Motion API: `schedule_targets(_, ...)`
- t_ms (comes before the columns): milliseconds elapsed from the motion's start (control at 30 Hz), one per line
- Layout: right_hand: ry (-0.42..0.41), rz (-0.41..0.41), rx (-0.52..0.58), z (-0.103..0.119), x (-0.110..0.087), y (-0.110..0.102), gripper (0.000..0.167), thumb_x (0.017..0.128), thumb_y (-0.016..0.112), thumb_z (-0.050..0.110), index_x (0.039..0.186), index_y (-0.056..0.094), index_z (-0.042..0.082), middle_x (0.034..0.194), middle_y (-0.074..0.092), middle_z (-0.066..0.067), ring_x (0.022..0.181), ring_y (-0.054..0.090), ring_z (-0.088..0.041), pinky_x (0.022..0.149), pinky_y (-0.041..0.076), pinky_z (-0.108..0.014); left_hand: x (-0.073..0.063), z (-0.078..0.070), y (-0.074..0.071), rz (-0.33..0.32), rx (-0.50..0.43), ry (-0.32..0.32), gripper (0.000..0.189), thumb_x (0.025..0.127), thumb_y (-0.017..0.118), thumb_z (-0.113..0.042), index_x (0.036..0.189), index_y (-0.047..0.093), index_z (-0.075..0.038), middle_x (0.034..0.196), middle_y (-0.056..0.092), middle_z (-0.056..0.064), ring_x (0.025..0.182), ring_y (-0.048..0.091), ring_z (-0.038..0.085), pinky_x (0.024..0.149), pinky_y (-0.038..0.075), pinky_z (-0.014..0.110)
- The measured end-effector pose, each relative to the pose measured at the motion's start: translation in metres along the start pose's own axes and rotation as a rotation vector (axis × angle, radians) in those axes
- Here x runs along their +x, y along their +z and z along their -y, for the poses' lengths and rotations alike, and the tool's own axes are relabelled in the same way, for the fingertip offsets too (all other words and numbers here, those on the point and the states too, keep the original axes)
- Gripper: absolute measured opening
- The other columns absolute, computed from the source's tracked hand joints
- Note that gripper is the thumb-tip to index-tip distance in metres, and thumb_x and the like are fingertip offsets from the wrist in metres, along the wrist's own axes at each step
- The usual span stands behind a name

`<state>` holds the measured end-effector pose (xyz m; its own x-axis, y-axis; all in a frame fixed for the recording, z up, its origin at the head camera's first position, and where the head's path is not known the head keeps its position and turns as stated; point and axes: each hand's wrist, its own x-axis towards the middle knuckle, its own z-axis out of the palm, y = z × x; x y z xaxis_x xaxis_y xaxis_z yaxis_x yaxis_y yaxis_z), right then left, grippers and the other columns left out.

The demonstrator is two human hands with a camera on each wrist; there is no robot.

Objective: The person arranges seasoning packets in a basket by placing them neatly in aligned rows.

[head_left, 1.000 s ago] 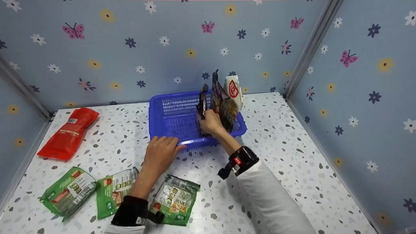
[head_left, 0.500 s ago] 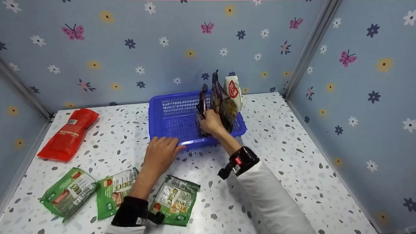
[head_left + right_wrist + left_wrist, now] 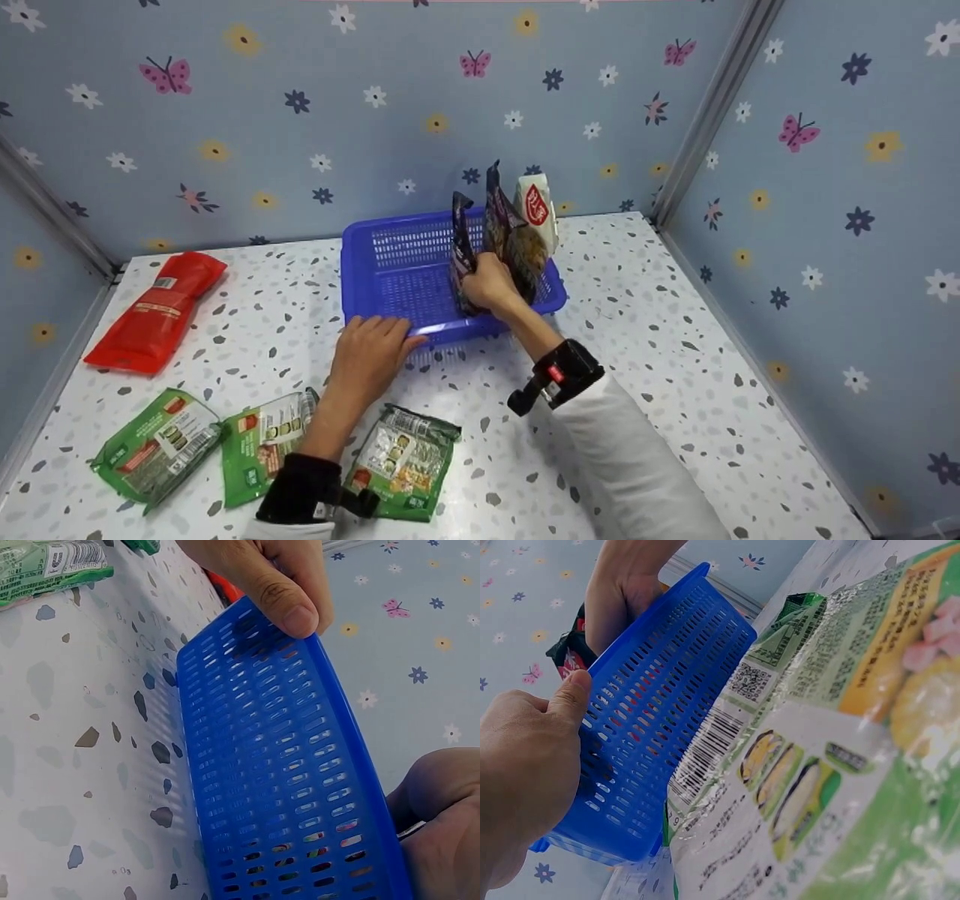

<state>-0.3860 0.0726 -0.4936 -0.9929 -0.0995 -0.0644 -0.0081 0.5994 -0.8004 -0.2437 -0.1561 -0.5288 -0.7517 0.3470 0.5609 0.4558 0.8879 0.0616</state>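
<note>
A blue plastic basket (image 3: 360, 277) stands by the back wall. My left hand (image 3: 373, 352) grips its front rim, thumb outside and fingers over the edge. Reaching over the same rim, my right hand (image 3: 491, 283) holds a dark packet (image 3: 461, 240) by its near side; the fingertips are hidden. This packet stands on edge in the basket. Close on its right, another dark packet (image 3: 499, 210) stands upright, with a brownish packet face (image 3: 527, 251) beside it. A white packet (image 3: 535, 206) with a red emblem leans at the basket's right end.
A red packet (image 3: 159, 311) lies on the speckled table (image 3: 645, 315) at the left. Three green packets lie in front: a left one (image 3: 157, 446), a middle one (image 3: 262, 442) partly under my left forearm, and a right one (image 3: 409, 465). Patterned walls enclose the back and sides.
The top of the dark packet at my right hand has tipped slightly left. Both hands stay almost where they were, and the basket has hardly moved.
</note>
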Motion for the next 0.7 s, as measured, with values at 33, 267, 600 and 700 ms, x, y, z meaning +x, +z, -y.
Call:
schedule_targets(33,0.0,0.002,0.006,0.004,-0.005,-0.002,0.006,0.095,0.063,0.006,0.099,0.066,0.009,0.097,0.063,-0.008,0.09,0.058,-0.027,0.077,0.05,-0.04,0.0,0.0,0.0,0.002,-0.001,-0.001,0.038,0.109,0.07,-0.049,0.103,0.072,-0.011,0.092,0.082,0.009,0.082,0.074,0.03,0.075,0.053,0.042)
schedule_targets(267,0.0,-0.01,0.02,0.037,-0.043,-0.014,0.018,0.104,0.072,0.025,0.101,0.07,0.008,0.092,0.061,-0.006,0.086,0.059,-0.024,0.075,0.049,-0.036,-0.001,0.0,0.0,-0.028,0.02,0.012,0.038,0.108,0.071,-0.048,0.102,0.072,-0.011,0.091,0.082,0.01,0.081,0.075,0.032,0.072,0.051,0.042)
schedule_targets(600,-0.038,-0.053,0.003,0.041,-0.042,-0.008,0.026,0.113,0.064,0.036,0.101,0.069,0.014,0.085,0.062,-0.002,0.076,0.057,-0.02,0.07,0.047,-0.035,-0.001,0.0,0.0,-0.036,0.017,0.015,0.037,0.108,0.072,-0.048,0.101,0.071,-0.011,0.091,0.082,0.01,0.08,0.074,0.031,0.071,0.05,0.041)
schedule_targets(700,-0.049,-0.043,0.038,0.034,-0.035,-0.006,0.028,0.115,0.055,0.027,0.093,0.064,0.015,0.077,0.057,-0.001,0.069,0.053,-0.021,0.066,0.044,-0.036,0.0,-0.001,-0.001,-0.024,0.007,0.01,0.037,0.108,0.071,-0.048,0.101,0.071,-0.011,0.091,0.082,0.01,0.081,0.075,0.032,0.072,0.051,0.041)
